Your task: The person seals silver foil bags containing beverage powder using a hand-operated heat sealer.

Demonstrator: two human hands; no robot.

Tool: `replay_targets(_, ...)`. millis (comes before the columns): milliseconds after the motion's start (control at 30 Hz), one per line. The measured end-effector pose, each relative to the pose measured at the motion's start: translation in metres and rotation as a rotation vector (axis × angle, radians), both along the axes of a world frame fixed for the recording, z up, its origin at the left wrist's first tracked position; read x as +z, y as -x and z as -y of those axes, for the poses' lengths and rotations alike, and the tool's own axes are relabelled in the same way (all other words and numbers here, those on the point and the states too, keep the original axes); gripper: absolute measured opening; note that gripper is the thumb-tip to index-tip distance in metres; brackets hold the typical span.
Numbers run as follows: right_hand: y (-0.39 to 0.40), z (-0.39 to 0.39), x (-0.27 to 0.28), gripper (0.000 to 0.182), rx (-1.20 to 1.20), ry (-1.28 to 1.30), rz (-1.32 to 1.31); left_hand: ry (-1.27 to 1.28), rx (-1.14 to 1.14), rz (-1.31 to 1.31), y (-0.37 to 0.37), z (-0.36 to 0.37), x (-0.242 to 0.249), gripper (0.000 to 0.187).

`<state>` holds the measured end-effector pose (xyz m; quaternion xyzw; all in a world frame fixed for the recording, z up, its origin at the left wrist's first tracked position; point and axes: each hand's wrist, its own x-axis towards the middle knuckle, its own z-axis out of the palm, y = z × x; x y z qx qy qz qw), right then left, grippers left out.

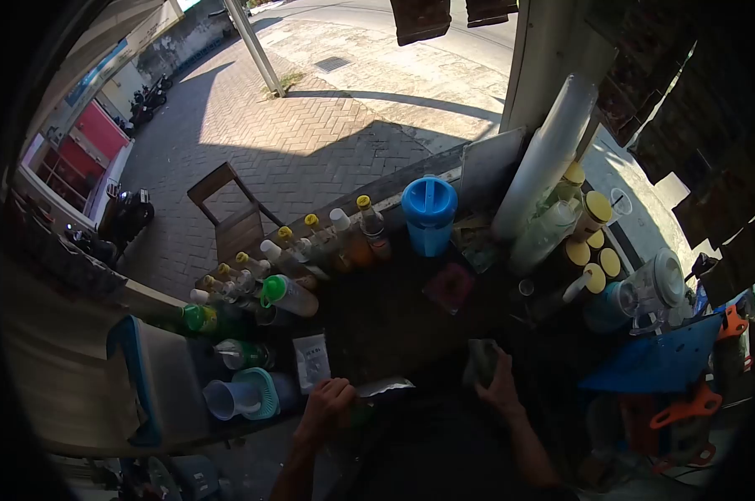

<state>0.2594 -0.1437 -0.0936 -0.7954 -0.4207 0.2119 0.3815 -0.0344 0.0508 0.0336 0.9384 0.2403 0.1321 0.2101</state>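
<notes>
Near the front edge of the dark table, my left hand is closed, knuckles up. A shiny silver strip, foil-like, lies right at its fingers; what the fingers hold is hidden. Just beyond that hand lies a white printed packet. My right hand is closed around a folded greyish-green cloth over the right part of the table. A pinkish-red flat item lies farther back, in shadow.
Bottles with yellow and white caps line the back left edge. A blue jug stands at the back. Left are a green-capped bottle, a teal basket and a clear bin. Stacked cups and yellow-lidded jars stand right.
</notes>
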Motion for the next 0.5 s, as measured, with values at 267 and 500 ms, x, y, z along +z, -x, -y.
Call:
replay_targets(267, 0.003, -0.212, -0.023, 0.067, 0.385, -0.028, 0.112, -0.188, 0.356, -0.03, 0.044, 0.071, 0.117, 0.01)
replay_targets(500, 0.088, -0.234, -0.078, 0.075, 0.591, 0.225, 0.488, -0.7, 0.738, -0.104, 0.07, 0.106, 0.172, 0.006)
